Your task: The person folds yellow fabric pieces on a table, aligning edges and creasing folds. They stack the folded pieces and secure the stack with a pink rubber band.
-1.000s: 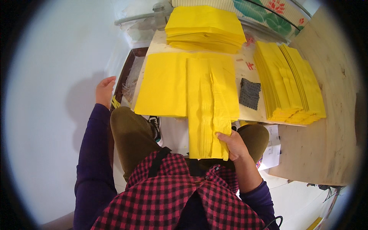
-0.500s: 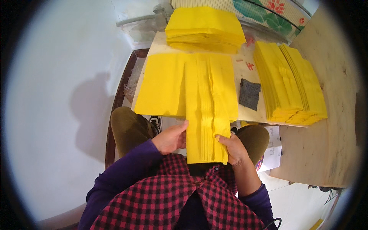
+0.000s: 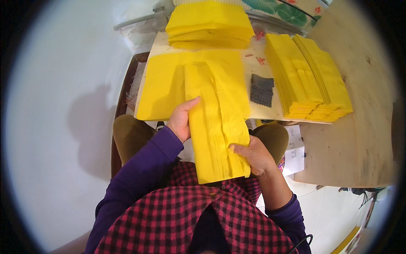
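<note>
A long bundle of folded yellow cloth [image 3: 207,135] is held between my two hands over my lap, its layered edges running lengthwise. My left hand [image 3: 181,120] grips its left side about halfway up, thumb along the edge and the other fingers mostly hidden. Near the lower right corner, my right hand [image 3: 255,155] clamps the bundle with the thumb on top and the fingers underneath. The bundle's far end overlaps a flat yellow cloth pile [image 3: 163,84] lying at the table's near edge.
A thick yellow stack [image 3: 209,19] stands at the back of the wooden table [image 3: 277,112]. More folded yellow stacks [image 3: 292,76] lie at the right. A grey cloth scrap [image 3: 261,90] and red bits [image 3: 260,60] sit between. A wooden panel [image 3: 359,84] borders the right side.
My left hand has slid up the bundle's left side. The bundle now tilts, its far end leaning left and its right side spread wider. The whole view has shifted slightly.
</note>
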`<state>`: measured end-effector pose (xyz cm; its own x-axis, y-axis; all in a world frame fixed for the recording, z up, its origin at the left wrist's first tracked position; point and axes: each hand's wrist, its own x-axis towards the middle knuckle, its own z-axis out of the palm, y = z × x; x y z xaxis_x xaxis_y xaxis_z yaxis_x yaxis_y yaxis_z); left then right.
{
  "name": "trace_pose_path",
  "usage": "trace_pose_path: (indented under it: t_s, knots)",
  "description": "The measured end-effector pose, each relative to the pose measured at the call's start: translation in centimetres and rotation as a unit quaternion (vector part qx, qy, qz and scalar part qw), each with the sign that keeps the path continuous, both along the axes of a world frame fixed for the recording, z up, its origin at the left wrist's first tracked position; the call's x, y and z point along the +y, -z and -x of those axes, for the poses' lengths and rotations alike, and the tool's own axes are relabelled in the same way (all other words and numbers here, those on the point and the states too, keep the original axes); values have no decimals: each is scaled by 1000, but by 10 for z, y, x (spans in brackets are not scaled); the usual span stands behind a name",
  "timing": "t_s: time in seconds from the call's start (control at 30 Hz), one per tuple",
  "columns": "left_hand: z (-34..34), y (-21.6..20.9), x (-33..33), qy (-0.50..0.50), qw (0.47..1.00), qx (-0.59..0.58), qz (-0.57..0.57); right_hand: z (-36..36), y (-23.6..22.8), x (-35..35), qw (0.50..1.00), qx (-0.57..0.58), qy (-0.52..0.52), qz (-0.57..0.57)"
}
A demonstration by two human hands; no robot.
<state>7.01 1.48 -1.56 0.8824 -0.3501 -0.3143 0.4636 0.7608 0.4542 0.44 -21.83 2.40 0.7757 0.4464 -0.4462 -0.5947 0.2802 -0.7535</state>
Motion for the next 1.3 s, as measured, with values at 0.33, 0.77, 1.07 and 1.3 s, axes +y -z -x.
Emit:
trace_pose_path:
  t_s: [0.33,0.77,1.07,1.3]
  knots:
    - [-47,-64,-5,-14,994,-106,9,-17,-25,-24,993,-101,-37,39]
    - [-97,-74,-61,-9,991,-130,-26,-39,-31,-95,984,-124,10,129]
    - [-159,-86,-139,18,990,-137,-2,-49,-36,-149,942,-210,201,170]
    - [-229,-102,-225,30,985,-162,-47,-92,-53,-192,845,-278,339,305]
